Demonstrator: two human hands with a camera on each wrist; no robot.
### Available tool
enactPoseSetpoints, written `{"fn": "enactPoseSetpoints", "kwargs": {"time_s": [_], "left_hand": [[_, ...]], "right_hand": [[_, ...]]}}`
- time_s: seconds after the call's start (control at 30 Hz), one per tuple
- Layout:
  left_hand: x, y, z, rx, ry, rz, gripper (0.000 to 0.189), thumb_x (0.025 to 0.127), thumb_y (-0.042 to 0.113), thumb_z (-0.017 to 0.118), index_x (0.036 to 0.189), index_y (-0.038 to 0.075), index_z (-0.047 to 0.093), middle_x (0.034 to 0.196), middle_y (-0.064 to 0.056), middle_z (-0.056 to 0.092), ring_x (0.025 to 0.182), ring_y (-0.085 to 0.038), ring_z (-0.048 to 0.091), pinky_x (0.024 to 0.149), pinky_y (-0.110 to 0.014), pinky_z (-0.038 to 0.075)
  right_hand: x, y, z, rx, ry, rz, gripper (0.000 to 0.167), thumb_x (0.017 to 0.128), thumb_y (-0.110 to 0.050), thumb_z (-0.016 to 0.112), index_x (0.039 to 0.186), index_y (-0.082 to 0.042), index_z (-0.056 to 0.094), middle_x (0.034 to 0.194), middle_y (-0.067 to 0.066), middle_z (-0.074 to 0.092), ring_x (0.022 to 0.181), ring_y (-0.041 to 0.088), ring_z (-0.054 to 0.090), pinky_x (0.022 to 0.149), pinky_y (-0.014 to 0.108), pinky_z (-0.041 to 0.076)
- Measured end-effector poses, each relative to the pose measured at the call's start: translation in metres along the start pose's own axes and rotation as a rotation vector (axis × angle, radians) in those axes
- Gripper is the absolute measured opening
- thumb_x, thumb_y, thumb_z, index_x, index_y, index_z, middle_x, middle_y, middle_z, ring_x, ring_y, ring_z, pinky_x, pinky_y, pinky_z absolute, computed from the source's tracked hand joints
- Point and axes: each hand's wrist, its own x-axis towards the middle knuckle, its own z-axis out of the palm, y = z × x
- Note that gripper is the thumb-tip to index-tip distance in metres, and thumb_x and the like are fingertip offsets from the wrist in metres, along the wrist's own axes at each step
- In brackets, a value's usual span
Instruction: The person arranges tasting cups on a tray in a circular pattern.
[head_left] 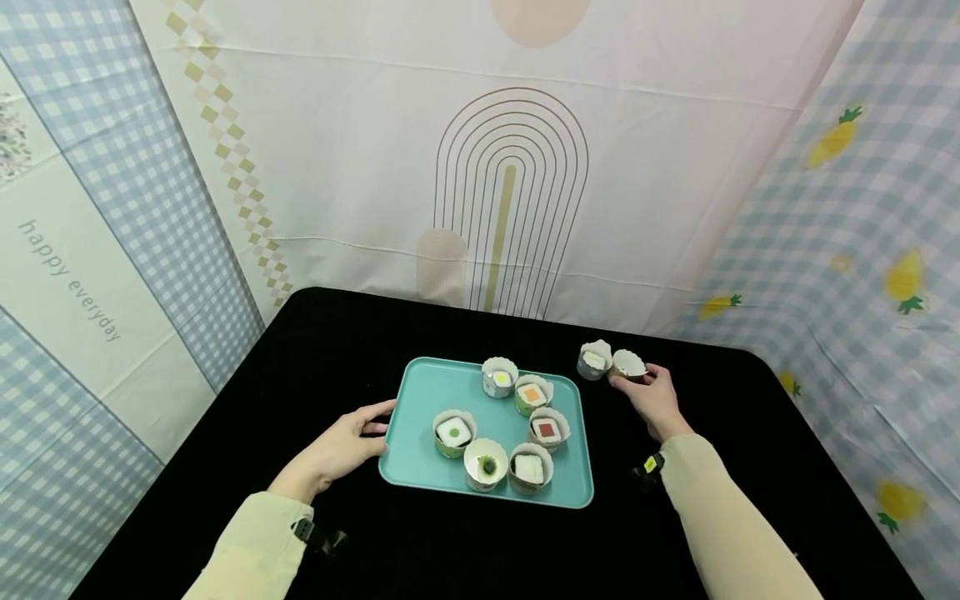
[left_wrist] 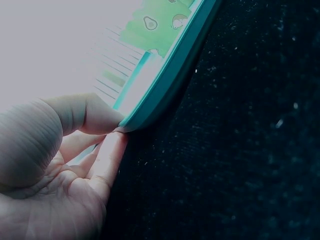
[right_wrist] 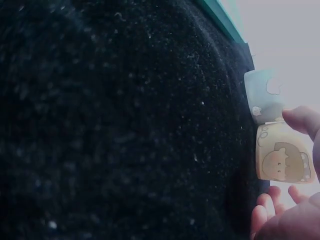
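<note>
In the head view my left hand (head_left: 347, 444) is at the left rim of a turquoise tray (head_left: 417, 398). Its thumb and fingers pinch the tray's edge in the left wrist view. My right hand (head_left: 655, 402), beyond the tray's right side, holds a brown paper baking cup (head_left: 628, 365) between thumb and fingers. A cartoon face is printed on this cup's side, seen in the right wrist view. Right beside it stands a grey-blue baking cup (head_left: 592, 367) with a white piece inside. Part of the right hand lies outside the right wrist view.
Several baking cups stand on the tray, among them one with a red-centred piece (head_left: 547, 430), one with an orange-centred piece (head_left: 532, 395) and one with a green-dotted piece (head_left: 453, 432). A black cloth (head_left: 337, 333) covers the table. Patterned curtains (head_left: 360, 167) hang behind.
</note>
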Motion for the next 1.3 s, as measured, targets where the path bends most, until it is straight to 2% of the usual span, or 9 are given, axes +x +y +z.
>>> {"fn": "enactPoseSetpoints", "kwargs": {"time_s": [0.17,0.27,0.43,0.73,1.0,1.13,1.3], "left_hand": [[0.0004,-0.0002,0.0001,0.000,-0.001,0.002,0.070,0.083,0.003,0.063,0.147,0.024,0.043,0.126,-0.005,0.057,0.116,-0.023,0.052,0.092,-0.047,0.043],[0.0006,0.0004,0.0000,-0.003,-0.005,0.004,0.070,0.083,0.002,0.062,0.147,0.024,0.043,0.125,-0.006,0.058,0.116,-0.023,0.053,0.092,-0.048,0.043],[0.0006,0.0008,0.0002,0.000,-0.006,0.005,0.070,0.083,0.002,0.062,0.147,0.024,0.043,0.125,-0.006,0.058,0.116,-0.023,0.053,0.092,-0.048,0.043],[0.0016,-0.0004,-0.0001,0.007,-0.001,-0.003,0.071,0.083,0.002,0.062,0.147,0.025,0.043,0.126,-0.005,0.057,0.116,-0.022,0.052,0.090,-0.044,0.044],[0.0020,0.0012,0.0004,0.006,-0.005,-0.004,0.071,0.083,0.002,0.062,0.147,0.025,0.043,0.125,-0.005,0.057,0.115,-0.022,0.053,0.089,-0.044,0.044],[0.0016,0.0015,0.0004,0.012,-0.003,-0.003,0.071,0.083,0.003,0.062,0.147,0.025,0.043,0.126,-0.005,0.057,0.116,-0.023,0.052,0.090,-0.045,0.044],[0.0005,0.0020,0.0002,0.016,-0.005,-0.002,0.071,0.083,0.003,0.062,0.148,0.024,0.042,0.126,-0.007,0.057,0.115,-0.024,0.052,0.090,-0.045,0.044]], "right_hand": [[0.0033,0.0026,-0.0007,-0.011,-0.060,-0.003,0.090,0.088,-0.030,0.071,0.152,0.000,0.016,0.145,0.027,0.033,0.128,0.040,0.041,0.101,0.048,0.038],[0.0049,0.0030,-0.0019,-0.013,-0.092,0.026,0.095,0.088,-0.032,0.070,0.154,-0.004,0.009,0.149,0.026,0.026,0.133,0.041,0.035,0.104,0.050,0.035],[0.0070,0.0026,-0.0029,-0.027,-0.106,0.049,0.096,0.088,-0.033,0.070,0.156,-0.007,0.007,0.151,0.024,0.025,0.135,0.041,0.033,0.105,0.052,0.033],[0.0094,0.0038,0.0018,-0.056,-0.085,0.023,0.073,0.088,-0.034,0.069,0.143,0.001,0.036,0.136,0.023,0.043,0.122,0.038,0.046,0.099,0.050,0.040],[0.0076,0.0036,0.0031,-0.071,-0.052,-0.005,0.075,0.088,-0.032,0.069,0.146,0.000,0.033,0.139,0.023,0.042,0.124,0.039,0.044,0.100,0.052,0.038],[0.0060,0.0030,0.0036,-0.061,-0.020,-0.018,0.070,0.087,-0.030,0.070,0.140,0.002,0.039,0.135,0.023,0.044,0.119,0.038,0.047,0.098,0.050,0.040],[0.0038,0.0045,0.0010,-0.087,-0.050,-0.001,0.068,0.088,-0.038,0.067,0.136,0.004,0.043,0.136,0.023,0.044,0.120,0.037,0.047,0.098,0.051,0.040]]}}
